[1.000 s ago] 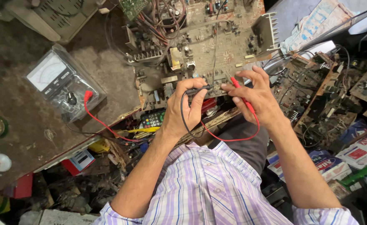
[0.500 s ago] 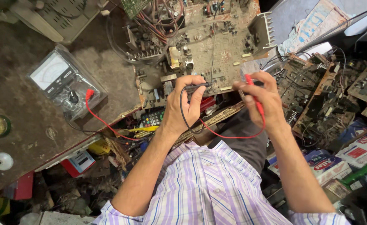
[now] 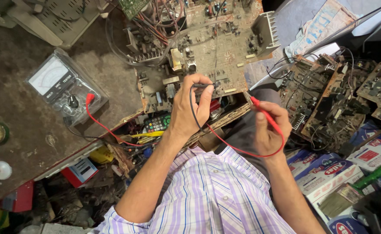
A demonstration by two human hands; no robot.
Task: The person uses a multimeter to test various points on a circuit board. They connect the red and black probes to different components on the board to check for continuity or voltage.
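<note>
Two probes at one circuit board

Two probes meet the circuit board (image 3: 216,47): left hand (image 3: 190,108) fingers pinch the black probe (image 3: 204,86) onto it; right hand (image 3: 266,130) fingers grip the red probe (image 3: 264,115) off its edge. An analog meter (image 3: 62,91) lies on the table (image 3: 21,151), well left.

This is an electronics repair workshop, crowded and grimy. A large bare circuit board (image 3: 216,47) with a finned heat sink (image 3: 266,28) and loose wires lies at the top centre of the frame on a stained, dusty bench (image 3: 34,134). An analogue meter (image 3: 62,89) with red and black leads sits at the left. More stripped boards (image 3: 324,99) are piled at the right, above stacked cartons (image 3: 350,169) in the lower right. Below the bench edge, near the centre, a remote control (image 3: 158,123) lies among scrap parts and boxes.
</note>
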